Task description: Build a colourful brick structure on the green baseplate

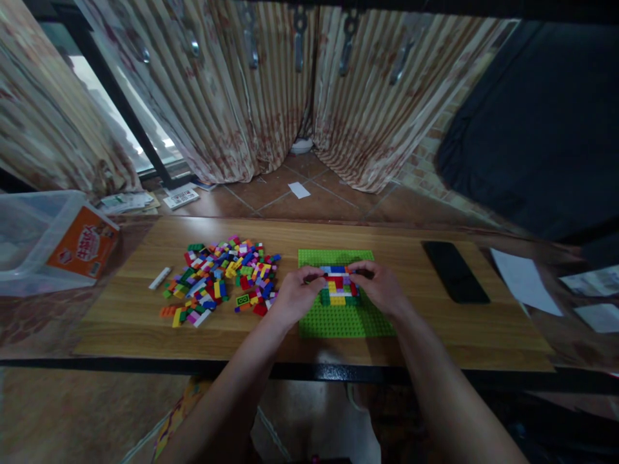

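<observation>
A green baseplate (348, 325) lies on the wooden table. On it stands a low build of coloured toy bricks (340, 290), with blue, white, red, yellow and green pieces in rows. My left hand (298, 295) is closed at the build's left side, thumb and forefinger pinching near its upper rows. At the right side, my right hand (378, 289) is closed in the same way, fingertips on the upper right corner. Whether a single loose brick is between the fingertips is too small to make out. My fingers cover both side edges of the build.
A heap of loose toy bricks (217, 277) spreads left of the baseplate, with a long white piece (159, 278) beside it. A black phone (454, 272) lies on the right. Beyond the left end stands a clear plastic bin (29, 241); white paper (525, 280) lies right.
</observation>
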Available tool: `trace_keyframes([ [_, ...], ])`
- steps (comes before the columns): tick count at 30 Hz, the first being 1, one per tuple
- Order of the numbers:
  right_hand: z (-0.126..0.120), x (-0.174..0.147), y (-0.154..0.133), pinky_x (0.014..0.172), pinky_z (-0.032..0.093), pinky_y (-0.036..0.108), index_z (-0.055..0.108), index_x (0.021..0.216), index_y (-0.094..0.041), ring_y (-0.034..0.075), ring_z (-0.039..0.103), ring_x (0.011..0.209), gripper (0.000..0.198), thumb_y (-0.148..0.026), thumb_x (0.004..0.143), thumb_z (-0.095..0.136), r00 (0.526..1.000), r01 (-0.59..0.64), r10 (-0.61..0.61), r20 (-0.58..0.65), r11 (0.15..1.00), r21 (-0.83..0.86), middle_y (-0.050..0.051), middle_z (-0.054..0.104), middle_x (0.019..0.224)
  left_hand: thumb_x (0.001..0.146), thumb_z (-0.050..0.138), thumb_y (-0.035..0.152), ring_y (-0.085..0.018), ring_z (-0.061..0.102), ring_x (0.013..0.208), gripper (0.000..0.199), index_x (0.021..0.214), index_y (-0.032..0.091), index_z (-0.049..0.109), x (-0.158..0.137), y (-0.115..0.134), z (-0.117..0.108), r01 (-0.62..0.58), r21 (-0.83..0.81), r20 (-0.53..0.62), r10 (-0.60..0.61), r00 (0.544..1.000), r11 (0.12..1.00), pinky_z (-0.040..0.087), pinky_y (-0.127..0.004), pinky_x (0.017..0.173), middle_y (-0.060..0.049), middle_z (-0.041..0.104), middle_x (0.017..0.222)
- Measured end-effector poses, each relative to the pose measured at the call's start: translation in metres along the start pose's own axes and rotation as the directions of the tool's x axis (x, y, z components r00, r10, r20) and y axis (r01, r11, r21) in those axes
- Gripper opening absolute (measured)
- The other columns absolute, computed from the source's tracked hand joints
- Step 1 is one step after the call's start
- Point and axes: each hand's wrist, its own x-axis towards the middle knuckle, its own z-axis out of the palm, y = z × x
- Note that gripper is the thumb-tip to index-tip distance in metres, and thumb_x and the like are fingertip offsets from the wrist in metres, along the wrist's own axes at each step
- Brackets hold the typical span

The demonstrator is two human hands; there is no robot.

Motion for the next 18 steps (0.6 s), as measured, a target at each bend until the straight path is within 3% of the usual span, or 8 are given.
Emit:
trace_keyframes([
  [8, 0.003, 0.002, 0.003, 0.077, 0.048, 0.036, 0.072, 0.081, -0.021, 0.021, 0.064, 0.078, 0.017, -0.027, 0.066, 0.064, 1.0, -0.022, 0.022, -0.008, 1.0, 0.012, 0.004, 0.072, 0.082, 0.071, 0.065, 0.03, -0.01, 0.049, 0.055, 0.021, 0.083, 0.014, 0.071, -0.001, 0.012, -0.01, -0.014, -0.068, -0.043, 0.011, 0.999, 0.998, 0.038, -0.021, 0.053, 0.001, 0.059, 0.06],
  [13, 0.0, 0.001, 0.005, 0.079, 0.048, 0.037, 0.072, 0.084, -0.022, 0.021, 0.064, 0.081, 0.02, -0.031, 0.069, 0.064, 1.0, -0.001, 0.001, 0.014, 1.0, -0.022, 0.004, 0.072, 0.086, 0.067, 0.069, 0.03, -0.007, 0.047, 0.053, 0.025, 0.085, 0.013, 0.07, 0.0, 0.028, -0.05, -0.038, -0.136, -0.21, 0.008, 0.978, 0.99, 0.037, -0.019, 0.051, 0.002, 0.06, 0.064],
  [18, -0.003, -0.001, 0.002, 0.078, 0.048, 0.038, 0.073, 0.085, -0.023, 0.023, 0.065, 0.081, 0.025, -0.042, 0.07, 0.067, 0.999, 0.017, -0.013, 0.047, 0.997, -0.074, 0.004, 0.073, 0.087, 0.062, 0.073, 0.033, -0.006, 0.042, 0.049, 0.029, 0.083, 0.013, 0.069, -0.003, 0.036, -0.1, -0.103, -0.112, -0.442, 0.043, 0.896, 0.988, 0.033, -0.019, 0.049, 0.004, 0.055, 0.057],
])
